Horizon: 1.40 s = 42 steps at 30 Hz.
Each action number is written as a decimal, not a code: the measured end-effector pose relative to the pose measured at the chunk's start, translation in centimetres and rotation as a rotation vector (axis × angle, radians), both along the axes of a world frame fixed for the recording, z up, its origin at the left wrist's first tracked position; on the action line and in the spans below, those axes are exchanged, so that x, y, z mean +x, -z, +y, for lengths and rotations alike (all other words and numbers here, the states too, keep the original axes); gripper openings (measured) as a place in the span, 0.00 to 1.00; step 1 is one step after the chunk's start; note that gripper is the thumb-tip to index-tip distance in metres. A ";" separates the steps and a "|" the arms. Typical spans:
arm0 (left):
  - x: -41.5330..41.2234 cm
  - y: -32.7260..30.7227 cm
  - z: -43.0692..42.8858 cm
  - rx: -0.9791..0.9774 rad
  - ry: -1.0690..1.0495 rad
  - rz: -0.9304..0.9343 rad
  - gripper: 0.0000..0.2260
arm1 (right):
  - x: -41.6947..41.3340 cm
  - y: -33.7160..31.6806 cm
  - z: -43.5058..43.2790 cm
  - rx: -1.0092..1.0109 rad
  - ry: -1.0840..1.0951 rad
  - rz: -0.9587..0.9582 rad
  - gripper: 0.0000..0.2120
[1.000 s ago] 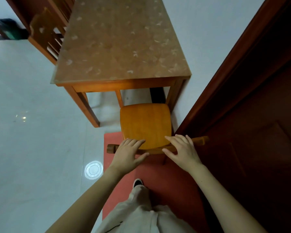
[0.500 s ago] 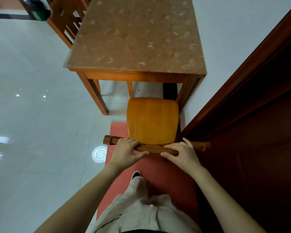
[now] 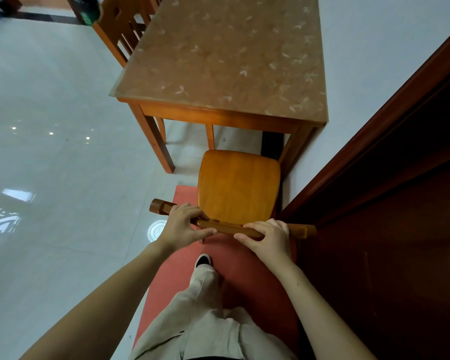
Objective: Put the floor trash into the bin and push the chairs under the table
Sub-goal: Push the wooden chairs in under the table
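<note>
This looks like a home dining room. A wooden counter (image 3: 226, 55) under a clear leaf-patterned cover stands against a white wall (image 3: 379, 48), with matching wooden chairs (image 3: 238, 188) drawn up to it. Glossy pale floor tiles (image 3: 50, 165), a red mat (image 3: 247, 279) and a dark wooden door (image 3: 400, 216) complete the domestic look.

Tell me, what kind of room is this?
Probably a dining area in a home. A wooden table with a patterned cover stands against the wall, wooden chairs sit around it, like this chair held by both hands, and a red doormat lies by a door.
</note>
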State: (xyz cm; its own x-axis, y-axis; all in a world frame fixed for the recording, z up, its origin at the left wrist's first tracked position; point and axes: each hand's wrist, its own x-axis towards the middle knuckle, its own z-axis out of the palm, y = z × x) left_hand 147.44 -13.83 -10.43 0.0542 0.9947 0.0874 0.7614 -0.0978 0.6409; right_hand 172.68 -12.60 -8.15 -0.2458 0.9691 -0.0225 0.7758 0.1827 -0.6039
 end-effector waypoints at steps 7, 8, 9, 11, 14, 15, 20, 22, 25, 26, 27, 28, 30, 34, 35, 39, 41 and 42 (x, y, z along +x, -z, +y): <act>-0.3 0.0 1.0 -0.023 0.000 -0.007 0.25 | -0.4 -0.4 0.9 0.018 0.021 0.030 0.21; -0.4 0.0 1.2 -0.026 -0.002 -0.007 0.25 | -0.5 -0.4 1.1 0.023 0.018 0.027 0.20; -0.5 0.0 1.4 -0.030 0.000 -0.008 0.25 | -0.6 -0.3 1.2 0.028 0.019 0.023 0.19; -0.8 0.0 1.8 -0.027 0.007 -0.007 0.25 | -0.9 -0.3 1.6 0.030 0.027 0.026 0.20; -1.1 0.0 2.5 -0.022 0.010 -0.010 0.26 | -1.3 -0.5 2.2 0.021 0.042 0.036 0.21; -1.3 0.1 2.8 -0.019 0.012 -0.012 0.26 | -1.4 -0.6 2.5 0.012 0.044 0.033 0.20; -1.7 0.0 4.4 -0.004 0.021 -0.021 0.25 | -1.7 -1.1 4.0 -0.015 0.044 0.027 0.19; -1.6 -0.1 5.1 -0.009 0.019 -0.023 0.24 | -1.8 -1.4 4.6 -0.014 0.044 0.031 0.18; -1.6 -0.2 6.0 -0.009 0.016 -0.014 0.25 | -1.9 -1.9 5.6 -0.030 0.047 0.043 0.17; -1.6 -0.2 6.3 -0.009 0.017 -0.010 0.25 | -2.0 -2.0 5.8 -0.034 0.045 0.043 0.17; -1.8 -0.2 6.6 -0.009 0.018 -0.008 0.26 | -2.1 -2.0 6.0 -0.032 0.045 0.042 0.17; -1.9 -0.2 6.9 -0.009 0.018 -0.007 0.26 | -2.2 -2.0 6.3 -0.031 0.049 0.044 0.17; -2.2 -0.4 7.5 -0.018 0.022 -0.004 0.28 | -2.5 -1.8 6.8 -0.027 0.055 0.045 0.18; -2.7 -0.4 8.5 -0.026 0.040 0.001 0.27 | -2.8 -1.3 7.5 -0.020 0.069 0.049 0.18; -2.7 -0.4 8.6 -0.024 0.040 0.000 0.27 | -2.8 -1.2 7.7 -0.020 0.071 0.049 0.18; -2.5 -0.3 9.1 -0.019 0.035 -0.002 0.26 | -2.7 -1.0 8.4 -0.014 0.054 0.045 0.18; -2.2 -0.4 9.4 -0.006 0.029 -0.001 0.25 | -2.3 -1.0 8.9 -0.018 0.054 0.049 0.17; -2.0 -0.4 9.5 0.000 0.027 -0.001 0.25 | -2.2 -1.0 9.1 -0.014 0.050 0.050 0.17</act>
